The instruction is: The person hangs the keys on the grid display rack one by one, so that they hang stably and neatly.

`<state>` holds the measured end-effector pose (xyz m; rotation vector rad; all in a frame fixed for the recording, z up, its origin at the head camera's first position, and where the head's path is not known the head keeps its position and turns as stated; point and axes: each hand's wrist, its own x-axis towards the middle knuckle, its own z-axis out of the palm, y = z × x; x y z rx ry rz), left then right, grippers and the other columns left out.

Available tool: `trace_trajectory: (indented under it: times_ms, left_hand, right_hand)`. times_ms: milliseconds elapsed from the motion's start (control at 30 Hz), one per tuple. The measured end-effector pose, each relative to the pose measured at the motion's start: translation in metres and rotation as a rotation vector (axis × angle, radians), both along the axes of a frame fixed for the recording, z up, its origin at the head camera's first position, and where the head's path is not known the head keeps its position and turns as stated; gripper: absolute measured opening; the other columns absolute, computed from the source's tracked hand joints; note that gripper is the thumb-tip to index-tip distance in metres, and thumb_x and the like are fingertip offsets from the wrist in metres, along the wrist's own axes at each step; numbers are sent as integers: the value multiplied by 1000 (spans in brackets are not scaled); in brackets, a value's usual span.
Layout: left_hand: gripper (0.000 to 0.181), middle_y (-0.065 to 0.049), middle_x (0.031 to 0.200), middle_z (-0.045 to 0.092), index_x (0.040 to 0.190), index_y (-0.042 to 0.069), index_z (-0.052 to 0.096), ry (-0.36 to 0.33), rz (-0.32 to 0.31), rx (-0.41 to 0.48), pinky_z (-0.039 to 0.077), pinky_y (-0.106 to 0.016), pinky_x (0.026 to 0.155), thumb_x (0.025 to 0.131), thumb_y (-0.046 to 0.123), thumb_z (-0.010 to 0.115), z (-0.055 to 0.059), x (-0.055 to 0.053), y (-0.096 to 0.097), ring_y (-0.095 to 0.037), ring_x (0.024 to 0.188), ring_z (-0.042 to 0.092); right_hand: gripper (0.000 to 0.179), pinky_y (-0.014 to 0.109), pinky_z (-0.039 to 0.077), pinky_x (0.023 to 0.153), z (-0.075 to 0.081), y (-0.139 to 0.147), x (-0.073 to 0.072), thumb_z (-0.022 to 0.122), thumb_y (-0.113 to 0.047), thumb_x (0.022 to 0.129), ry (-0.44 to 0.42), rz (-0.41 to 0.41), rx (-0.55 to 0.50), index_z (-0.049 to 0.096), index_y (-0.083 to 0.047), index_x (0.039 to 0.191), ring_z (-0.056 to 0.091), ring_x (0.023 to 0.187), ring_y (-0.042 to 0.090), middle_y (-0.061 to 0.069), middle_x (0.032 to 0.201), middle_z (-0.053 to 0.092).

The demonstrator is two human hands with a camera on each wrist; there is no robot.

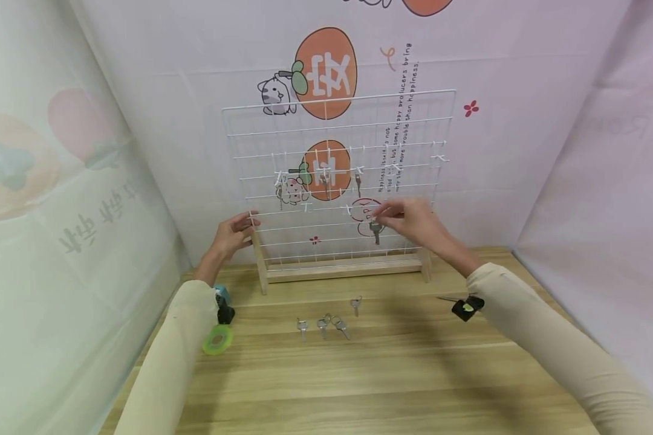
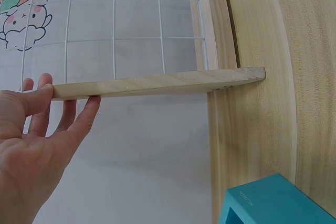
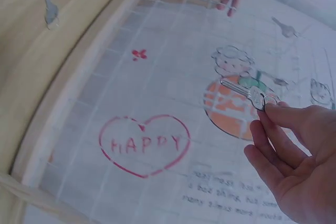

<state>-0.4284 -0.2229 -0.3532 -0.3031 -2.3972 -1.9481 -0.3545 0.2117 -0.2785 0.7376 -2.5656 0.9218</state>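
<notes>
A white wire grid rack (image 1: 337,127) stands on a wooden base at the back of the table. My left hand (image 1: 245,228) grips the top of its left wooden post (image 2: 157,83), thumb on one side and fingers on the other. My right hand (image 1: 383,219) pinches a silver key (image 1: 376,231) by its head in front of the grid's lower right part, near a hook. In the right wrist view the key (image 3: 247,93) sticks out from the fingertips (image 3: 273,116) toward the grid. A few keys (image 1: 324,180) hang on hooks higher up.
Several loose keys (image 1: 323,326) lie on the wooden table (image 1: 359,386) in front of the rack. A green tape roll (image 1: 217,339) and a teal box (image 2: 273,203) sit by my left forearm. Printed sheets wall in the back and both sides.
</notes>
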Motion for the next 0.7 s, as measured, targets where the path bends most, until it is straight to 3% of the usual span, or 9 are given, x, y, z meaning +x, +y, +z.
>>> trace_trajectory:
  times_ms: [333, 433, 533, 600, 700]
  left_hand:
    - [52, -37, 150, 44, 157, 0, 42, -38, -18, 49, 37, -63, 113, 106, -11, 43, 5, 0, -1, -45, 146, 39]
    - [52, -37, 150, 44, 157, -1, 41, -38, -19, 49, 38, -63, 113, 106, -11, 43, 6, 1, -1, -46, 146, 39]
    - [52, -36, 148, 46, 156, 0, 43, -28, -11, 33, 41, -61, 112, 106, -11, 44, 5, 2, 0, -46, 144, 41]
    - [51, -35, 147, 49, 155, 2, 45, -18, -4, 20, 43, -59, 111, 106, -10, 45, 4, 2, 1, -45, 143, 43]
    - [51, -33, 145, 51, 154, 3, 47, -2, 5, 6, 45, -59, 109, 105, -10, 47, 2, 1, 1, -43, 141, 46]
  right_hand:
    - [15, 43, 63, 81, 42, 27, -8, 75, -2, 94, 174, -108, -22, 78, -4, 109, 77, 91, 32, 16, 103, 78]
    - [15, 24, 61, 76, 50, 34, -11, 75, -3, 95, 201, -151, -37, 78, -4, 109, 77, 91, 33, 17, 103, 78]
    - [15, 7, 49, 67, 55, 38, -15, 76, -5, 95, 208, -183, -60, 78, -4, 110, 77, 92, 35, 18, 103, 78]
    - [16, 3, 43, 65, 57, 40, -18, 75, -7, 95, 204, -195, -73, 78, -3, 110, 77, 93, 36, 19, 104, 78]
    - [18, 5, 43, 65, 58, 42, -22, 75, -9, 96, 186, -208, -85, 78, -3, 112, 76, 95, 37, 20, 106, 77]
